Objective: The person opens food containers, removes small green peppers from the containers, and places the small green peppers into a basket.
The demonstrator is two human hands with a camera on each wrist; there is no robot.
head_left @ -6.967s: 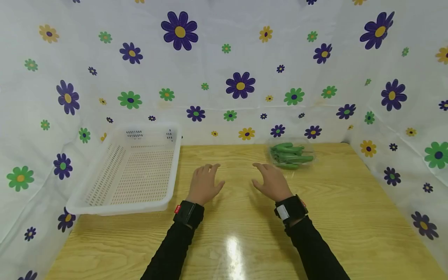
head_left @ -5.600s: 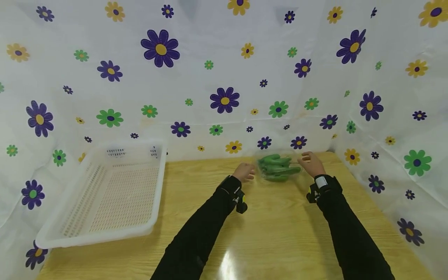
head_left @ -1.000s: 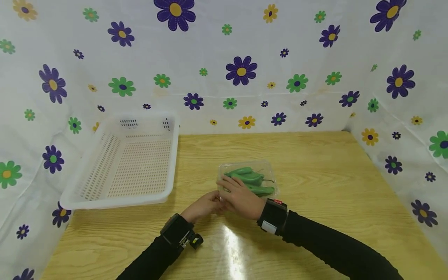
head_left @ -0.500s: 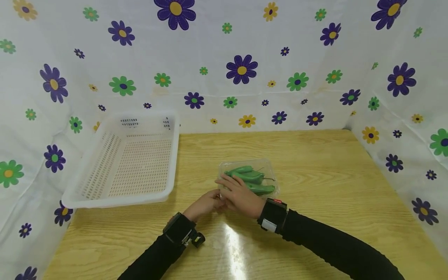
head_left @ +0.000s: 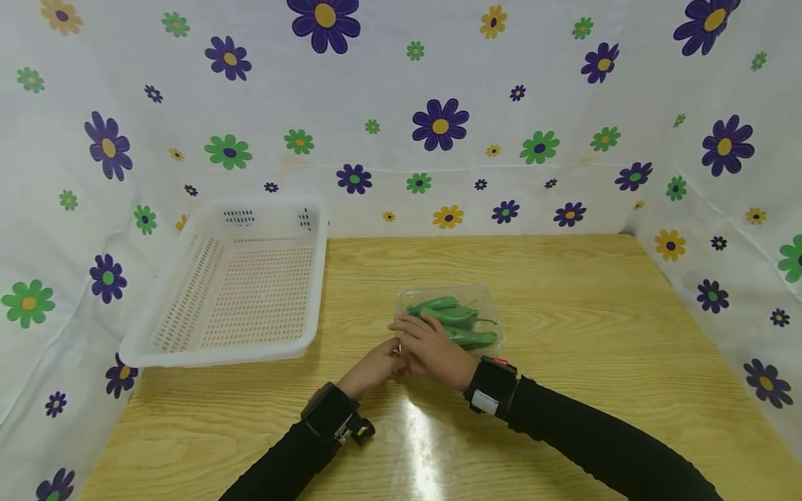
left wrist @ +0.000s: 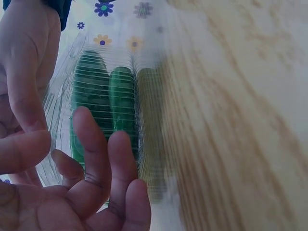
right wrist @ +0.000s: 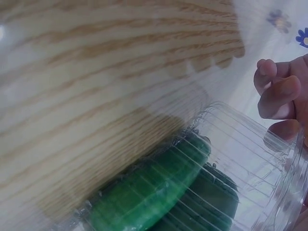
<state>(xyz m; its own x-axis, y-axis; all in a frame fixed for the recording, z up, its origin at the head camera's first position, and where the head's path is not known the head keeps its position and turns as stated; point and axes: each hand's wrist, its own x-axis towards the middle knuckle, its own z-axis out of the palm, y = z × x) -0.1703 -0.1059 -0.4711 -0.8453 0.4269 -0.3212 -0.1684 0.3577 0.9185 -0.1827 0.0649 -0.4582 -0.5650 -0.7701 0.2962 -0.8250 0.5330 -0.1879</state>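
A clear plastic box (head_left: 481,295) with several green peppers (head_left: 460,318) inside lies on the table in front of me. My right hand (head_left: 436,353) reaches across its left end, fingers over the top near the front left corner. At that same corner my left hand (head_left: 371,369) pinches the edge with its thumb and finger, close against the right hand. In the left wrist view, the left hand's other fingers (left wrist: 89,149) are half bent beside the box wall. The right wrist view shows the box's ribbed plastic (right wrist: 248,149) near the left fingers (right wrist: 284,94). Exact fingertip contact is partly hidden.
A large white perforated plastic basket (head_left: 316,292) stands at the left of the wooden table (head_left: 564,403). A white cloth with printed flowers (head_left: 376,83) encloses the back and both sides.
The box of peppers has come from the table's back right to the middle front. Both hands, earlier apart and holding nothing, now meet at its corner. The last second shows hardly any movement.
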